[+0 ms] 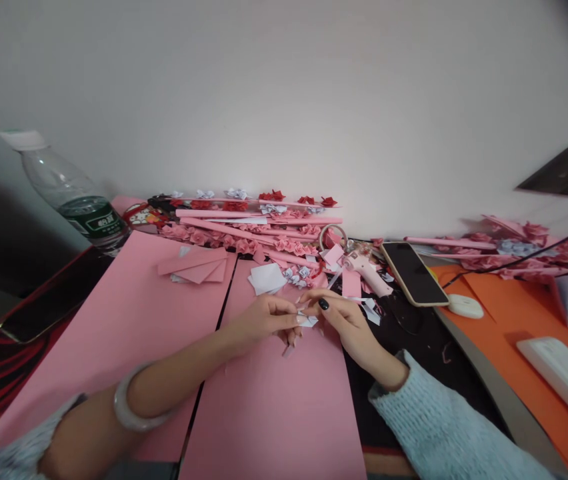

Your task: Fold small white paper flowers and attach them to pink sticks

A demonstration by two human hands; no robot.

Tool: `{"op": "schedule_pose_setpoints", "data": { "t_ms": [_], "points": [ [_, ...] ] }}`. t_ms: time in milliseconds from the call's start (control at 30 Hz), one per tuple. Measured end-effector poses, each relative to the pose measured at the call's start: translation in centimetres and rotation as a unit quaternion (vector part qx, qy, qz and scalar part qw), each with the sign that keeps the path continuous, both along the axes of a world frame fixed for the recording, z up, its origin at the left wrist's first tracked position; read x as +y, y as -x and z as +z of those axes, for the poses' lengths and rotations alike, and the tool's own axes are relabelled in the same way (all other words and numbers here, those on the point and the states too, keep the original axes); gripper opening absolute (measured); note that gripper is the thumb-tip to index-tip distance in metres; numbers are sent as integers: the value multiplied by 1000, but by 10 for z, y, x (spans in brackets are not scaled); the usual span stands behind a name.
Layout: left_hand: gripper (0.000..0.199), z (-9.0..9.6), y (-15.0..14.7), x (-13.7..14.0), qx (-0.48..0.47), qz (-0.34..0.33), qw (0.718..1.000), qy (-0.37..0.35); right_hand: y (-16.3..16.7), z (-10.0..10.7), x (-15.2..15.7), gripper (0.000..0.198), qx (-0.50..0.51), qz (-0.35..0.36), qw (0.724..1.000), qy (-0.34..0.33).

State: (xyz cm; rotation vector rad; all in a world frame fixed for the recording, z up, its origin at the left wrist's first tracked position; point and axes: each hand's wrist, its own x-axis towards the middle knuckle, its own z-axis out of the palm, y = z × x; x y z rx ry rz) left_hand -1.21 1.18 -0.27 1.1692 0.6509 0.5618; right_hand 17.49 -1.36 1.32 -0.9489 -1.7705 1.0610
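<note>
Between my two hands is a small piece of folded white paper [309, 321], held just above the pink sheet [274, 413]. My left hand [267, 321] pinches its left side between thumb and fingers. From the right, my right hand [349, 327] closes its fingers on the same paper, with a dark thumbnail showing. A narrow pale strip [288, 350] shows below my left fingertips. Just beyond the hands lie a stack of white paper squares [267, 278] and a cluster of small white paper flowers [297, 275].
A pink glue gun [368, 272], a tape roll [333, 236] and a phone [415, 273] lie behind my right hand. Pink paper flowers [209, 235] and rolled sticks line the wall. A water bottle [71, 190] stands left; a white mouse [465, 306] rests on orange paper [504, 333].
</note>
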Motion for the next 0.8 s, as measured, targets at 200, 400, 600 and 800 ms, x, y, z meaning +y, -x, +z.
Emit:
{"op": "schedule_pose_setpoints", "data": {
  "t_ms": [200,400,600,800],
  "points": [
    [23,1,-1,-2,14,15,999,-29,5,-6,0,15,4,-42,999,26],
    [21,5,-4,-5,37,-1,998,-42,3,-8,0,28,-162,1,987,2],
    [16,6,-4,-8,54,-22,996,-69,2,-3,-3,29,-197,7,979,-46],
    [13,-1,-3,-10,88,-34,991,-93,4,-7,-4,29,-175,25,984,-15]
  ]
}}
